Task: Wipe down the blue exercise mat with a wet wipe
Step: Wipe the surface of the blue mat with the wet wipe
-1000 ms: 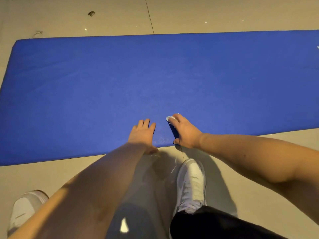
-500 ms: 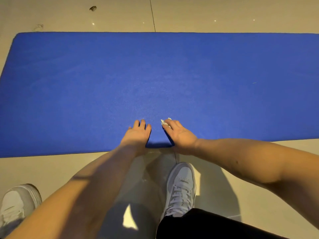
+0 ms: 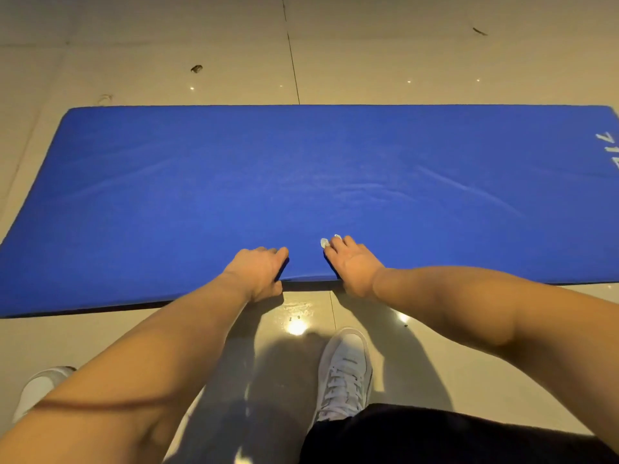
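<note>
The blue exercise mat (image 3: 301, 169) lies flat across the tiled floor, with white lettering at its right end. My left hand (image 3: 258, 272) grips the mat's near edge, fingers curled on top and thumb below. A short way to the right, my right hand (image 3: 351, 266) grips the same edge. A small crumpled white wet wipe (image 3: 326, 242) pokes out from under its fingertips, pinned against the mat. The stretch of edge between my hands is raised slightly off the floor.
My white sneakers stand on the floor just in front of the mat, one (image 3: 345, 370) below my right hand and one (image 3: 40, 390) at the far left. A small dark scrap (image 3: 196, 68) lies on the tiles beyond the mat.
Both hands have slid back to the mat's near edge and curled around it, lifting it slightly. My head has pulled back, so more of the mat shows.
</note>
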The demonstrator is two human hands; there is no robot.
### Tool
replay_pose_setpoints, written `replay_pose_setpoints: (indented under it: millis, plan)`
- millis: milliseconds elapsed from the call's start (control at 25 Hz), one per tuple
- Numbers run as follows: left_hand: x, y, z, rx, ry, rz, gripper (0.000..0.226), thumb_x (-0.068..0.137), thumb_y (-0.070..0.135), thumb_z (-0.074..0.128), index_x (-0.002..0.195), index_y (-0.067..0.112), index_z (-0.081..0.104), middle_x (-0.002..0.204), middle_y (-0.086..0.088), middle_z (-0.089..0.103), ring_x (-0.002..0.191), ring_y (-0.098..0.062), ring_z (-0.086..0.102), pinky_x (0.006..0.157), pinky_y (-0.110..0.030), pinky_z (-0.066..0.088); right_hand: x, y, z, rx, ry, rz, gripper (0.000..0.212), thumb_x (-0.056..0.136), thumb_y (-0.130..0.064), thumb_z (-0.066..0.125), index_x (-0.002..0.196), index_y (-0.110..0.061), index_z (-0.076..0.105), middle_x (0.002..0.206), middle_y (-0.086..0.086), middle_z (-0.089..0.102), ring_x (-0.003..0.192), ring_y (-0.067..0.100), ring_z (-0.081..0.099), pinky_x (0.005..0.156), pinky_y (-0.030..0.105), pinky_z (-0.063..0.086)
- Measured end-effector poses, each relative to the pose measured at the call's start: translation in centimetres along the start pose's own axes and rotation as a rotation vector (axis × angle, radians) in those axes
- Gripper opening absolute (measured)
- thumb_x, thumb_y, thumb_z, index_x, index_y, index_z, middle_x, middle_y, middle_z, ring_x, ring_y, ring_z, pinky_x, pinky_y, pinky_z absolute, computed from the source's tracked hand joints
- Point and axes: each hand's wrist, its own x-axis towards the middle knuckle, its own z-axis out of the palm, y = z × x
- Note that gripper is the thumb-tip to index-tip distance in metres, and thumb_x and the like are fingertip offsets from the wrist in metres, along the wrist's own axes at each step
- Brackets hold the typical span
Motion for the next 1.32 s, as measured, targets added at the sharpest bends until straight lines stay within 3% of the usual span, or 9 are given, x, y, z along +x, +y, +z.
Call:
replay_pose_setpoints:
  millis: [160, 280, 440, 600, 760, 880, 1120, 1320]
  plan:
    - [-2.1, 0.0, -2.8, -0.04, 0.156, -0.045, 0.031, 0.092, 0.036, 0.048, 0.118, 0.021, 0.044, 0.11, 0.0, 0.059, 0.098, -0.023, 0.054, 0.073, -0.037, 0.049, -0.8, 1.1, -4.7, 0.168, -0.001, 0.049, 0.08, 0.083, -0.006, 0.068, 0.153, -0.012, 0.028, 0.134, 0.007, 0.038, 0.116, 0.029, 0.041, 0.09, 0.04, 0.053]
    - [-3.3, 1.0, -5.7, -0.068, 0.305, -0.096, 0.025, 0.094, 0.034, 0.047, 0.115, 0.021, 0.045, 0.109, 0.0, 0.057, 0.092, -0.022, 0.05, 0.072, -0.034, 0.041, -1.8, 2.4, -9.3, 0.233, 0.056, 0.048, 0.057, 0.083, 0.0, 0.065, 0.136, -0.015, 0.051, 0.125, 0.006, 0.044, 0.111, 0.031, 0.049, 0.093, 0.043, 0.052]
    - [-3.9, 1.7, -9.4, -0.006, 0.517, -0.191, 0.037, 0.096, 0.051, 0.055, 0.115, 0.022, 0.046, 0.107, 0.002, 0.056, 0.096, -0.021, 0.053, 0.08, -0.035, 0.045, -3.9, 3.4, -15.2, 0.277, 0.188, 0.077, 0.044, 0.081, 0.0, 0.064, 0.12, -0.02, 0.064, 0.117, 0.001, 0.05, 0.103, 0.028, 0.055, 0.089, 0.041, 0.052]
    - [-5.1, 1.0, -15.0, 0.009, 0.657, -0.223, 0.032, 0.101, 0.053, 0.048, 0.105, 0.022, 0.043, 0.095, -0.001, 0.055, 0.084, -0.022, 0.05, 0.07, -0.036, 0.041, -5.8, 3.5, -20.7, 0.297, 0.423, 0.215, 0.044, 0.08, -0.007, 0.063, 0.118, -0.029, 0.066, 0.115, -0.006, 0.057, 0.1, 0.022, 0.058, 0.071, 0.035, 0.044]
    - [-8.2, 0.4, -18.7, -0.088, 0.711, -0.252, 0.024, 0.101, 0.047, 0.049, 0.106, 0.024, 0.048, 0.094, 0.001, 0.058, 0.084, -0.02, 0.054, 0.076, -0.039, 0.05, -7.0, 1.7, -25.3, 0.331, 0.622, 0.224, 0.034, 0.079, -0.007, 0.065, 0.108, -0.025, 0.066, 0.107, -0.005, 0.058, 0.09, 0.021, 0.056, 0.069, 0.032, 0.039]
    - [-10.8, -1.7, -21.8, -0.154, 0.773, -0.317, 0.018, 0.099, 0.044, 0.054, 0.099, 0.026, 0.052, 0.088, 0.001, 0.061, 0.076, -0.019, 0.057, 0.073, -0.041, 0.054, -7.4, -0.3, -29.0, 0.367, 0.761, 0.187, 0.029, 0.078, -0.007, 0.068, 0.101, -0.023, 0.062, 0.102, -0.004, 0.055, 0.086, 0.018, 0.052, 0.07, 0.033, 0.045]
    - [-14.9, -7.5, -28.6, -0.006, 0.919, -0.409, 0.023, 0.097, 0.04, 0.051, 0.09, 0.018, 0.05, 0.082, -0.005, 0.059, 0.073, -0.031, 0.053, 0.07, -0.039, 0.036, -7.4, -2.7, -36.3, 0.338, 0.933, 0.14, 0.024, 0.08, -0.009, 0.06, 0.101, -0.021, 0.062, 0.103, -0.003, 0.055, 0.084, 0.022, 0.054, 0.065, 0.034, 0.043]
    - [-14.7, -8.9, -28.7, -0.057, 0.914, -0.461, 0.022, 0.095, 0.037, 0.051, 0.088, 0.016, 0.049, 0.081, -0.005, 0.058, 0.071, -0.03, 0.052, 0.068, -0.039, 0.036, -6.6, -2.0, -34.1, 0.194, 1.052, 0.241, 0.019, 0.094, -0.026, 0.06, 0.111, -0.017, 0.06, 0.11, 0.004, 0.057, 0.09, 0.027, 0.055, 0.071, 0.036, 0.042]
